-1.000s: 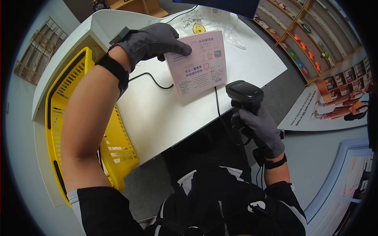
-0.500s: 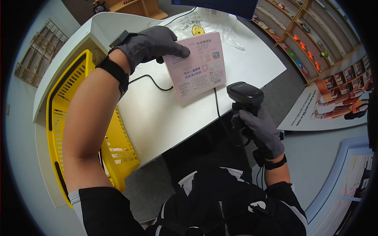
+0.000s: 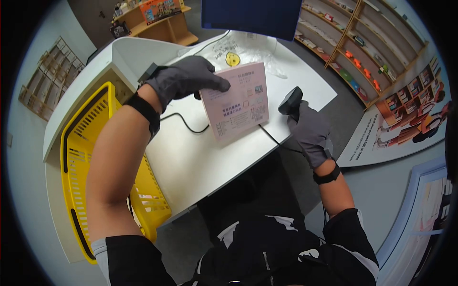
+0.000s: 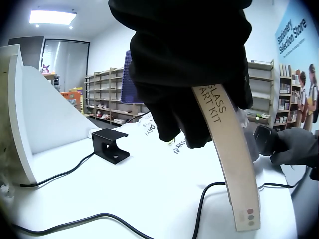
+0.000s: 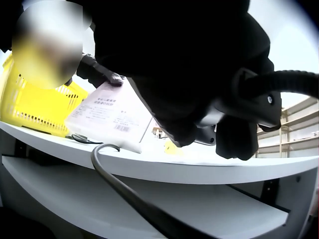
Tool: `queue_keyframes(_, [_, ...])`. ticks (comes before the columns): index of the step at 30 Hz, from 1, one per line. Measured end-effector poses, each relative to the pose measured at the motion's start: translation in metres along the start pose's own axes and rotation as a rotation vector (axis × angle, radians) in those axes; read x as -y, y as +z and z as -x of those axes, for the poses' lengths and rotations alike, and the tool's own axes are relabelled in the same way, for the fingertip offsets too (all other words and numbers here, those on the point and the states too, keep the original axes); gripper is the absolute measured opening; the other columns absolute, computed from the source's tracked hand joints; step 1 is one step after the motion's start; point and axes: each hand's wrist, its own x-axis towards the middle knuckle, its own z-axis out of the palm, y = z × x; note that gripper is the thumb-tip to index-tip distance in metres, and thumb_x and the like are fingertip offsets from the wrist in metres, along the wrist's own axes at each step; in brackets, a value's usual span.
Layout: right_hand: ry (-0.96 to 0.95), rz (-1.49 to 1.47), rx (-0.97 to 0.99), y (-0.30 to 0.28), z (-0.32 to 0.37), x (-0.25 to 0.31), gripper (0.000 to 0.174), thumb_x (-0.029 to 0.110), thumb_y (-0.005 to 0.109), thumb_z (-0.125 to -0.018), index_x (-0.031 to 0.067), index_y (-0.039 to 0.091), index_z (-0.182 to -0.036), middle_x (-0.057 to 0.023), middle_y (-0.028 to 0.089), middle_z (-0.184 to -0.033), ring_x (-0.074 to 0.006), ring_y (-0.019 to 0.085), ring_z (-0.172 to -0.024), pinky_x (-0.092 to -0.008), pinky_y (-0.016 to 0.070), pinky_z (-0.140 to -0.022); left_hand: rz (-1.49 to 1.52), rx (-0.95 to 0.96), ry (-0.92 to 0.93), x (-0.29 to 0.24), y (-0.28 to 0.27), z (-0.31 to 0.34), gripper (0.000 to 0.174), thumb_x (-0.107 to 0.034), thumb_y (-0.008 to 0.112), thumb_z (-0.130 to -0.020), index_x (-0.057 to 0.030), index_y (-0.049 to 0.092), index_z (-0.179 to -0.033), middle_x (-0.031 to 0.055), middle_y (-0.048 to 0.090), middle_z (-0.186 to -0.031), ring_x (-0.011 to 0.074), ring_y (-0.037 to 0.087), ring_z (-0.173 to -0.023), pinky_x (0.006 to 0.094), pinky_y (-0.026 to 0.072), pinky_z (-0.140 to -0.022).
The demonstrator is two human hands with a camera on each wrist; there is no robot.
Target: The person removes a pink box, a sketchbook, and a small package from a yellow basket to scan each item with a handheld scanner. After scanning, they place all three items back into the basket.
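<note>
A pale pink box [image 3: 236, 107] labelled "GLASS ART KIT" stands upright and slightly tilted over the white table [image 3: 191, 176]. My gloved left hand [image 3: 188, 80] grips it by the top left corner, thumb on the printed face. In the left wrist view the box's narrow side [image 4: 234, 164] shows, bottom end close over the table. My gloved right hand [image 3: 311, 131] holds a black handheld barcode scanner [image 3: 290, 101] by its handle, right of the box. The scanner's head is turned toward the box; a barcode [image 5: 122, 128] shows low on the printed face.
A yellow shopping basket [image 3: 153, 217] stands left under my forearm. Behind the box lie a clear plastic bag [image 3: 257, 55] and a monitor [image 3: 250, 16]. A black bracket [image 4: 109, 145] stands on the table. Black cable [image 3: 188, 125] crosses the tabletop. A poster board [image 3: 381, 138] is at right.
My right hand has moved up and turned the scanner's head from level to sideways, toward the box. The left hand keeps its grip on the box; the head view has tilted up a little.
</note>
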Motion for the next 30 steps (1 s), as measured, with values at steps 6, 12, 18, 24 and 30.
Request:
queue_keyframes(6, [-0.025, 0.148, -0.044, 0.034, -0.033, -0.008, 0.035, 0.035, 0.079, -0.089, 0.0033, 0.066, -0.098, -0.0147, 0.072, -0.071, -0.0385, 0.073, -0.067, -0.051, 0.0562, -0.062, 0.035, 0.005, -0.035, 0.007, -0.003, -0.005, 0.064, -0.049, 0.088, -0.079, 0.0089, 0.08, -0.105, 0.0164, 0.076, -0.089, 0.0228, 0.071, -0.073, 0.0354, 0.0534, -0.06])
queue_keyframes(12, [-0.035, 0.132, -0.086, 0.055, -0.063, -0.011, 0.038, 0.037, 0.079, -0.09, 0.0018, 0.066, -0.094, -0.0166, 0.072, -0.071, -0.0387, 0.074, -0.069, -0.0508, 0.0569, -0.064, 0.008, -0.097, -0.055, 0.002, -0.01, -0.001, 0.064, -0.052, 0.086, -0.078, 0.0072, 0.08, -0.104, 0.015, 0.076, -0.087, 0.0228, 0.071, -0.074, 0.036, 0.0532, -0.061])
queue_keyframes(18, [0.045, 0.126, 0.002, 0.046, -0.085, -0.009, 0.037, 0.033, 0.075, -0.091, -0.002, 0.07, -0.099, -0.0187, 0.075, -0.078, -0.0386, 0.077, -0.075, -0.0502, 0.0586, -0.069, -0.105, -0.174, -0.08, -0.005, -0.014, 0.003, 0.066, -0.054, 0.084, -0.081, 0.0069, 0.081, -0.106, 0.0141, 0.077, -0.088, 0.0242, 0.073, -0.076, 0.037, 0.0574, -0.07])
queue_keyframes(24, [-0.005, 0.135, -0.091, 0.075, -0.087, -0.023, 0.05, 0.047, 0.078, -0.089, 0.0009, 0.069, -0.105, -0.0185, 0.074, -0.078, -0.0398, 0.074, -0.073, -0.0531, 0.0565, -0.069, -0.099, -0.201, 0.017, 0.005, -0.005, -0.005, 0.062, -0.054, 0.08, -0.081, 0.0055, 0.082, -0.1, 0.0151, 0.078, -0.087, 0.0253, 0.073, -0.077, 0.0377, 0.0569, -0.071])
queue_keyframes(30, [0.026, 0.022, 0.097, 0.042, -0.073, -0.017, 0.063, 0.052, 0.076, -0.087, -0.0025, 0.067, -0.117, -0.0175, 0.078, -0.091, -0.0368, 0.077, -0.083, -0.0494, 0.0588, -0.076, -0.013, -0.17, -0.068, 0.002, -0.005, -0.003, 0.056, -0.045, 0.083, -0.085, 0.0075, 0.081, -0.103, 0.0131, 0.078, -0.086, 0.0197, 0.073, -0.075, 0.0322, 0.0584, -0.067])
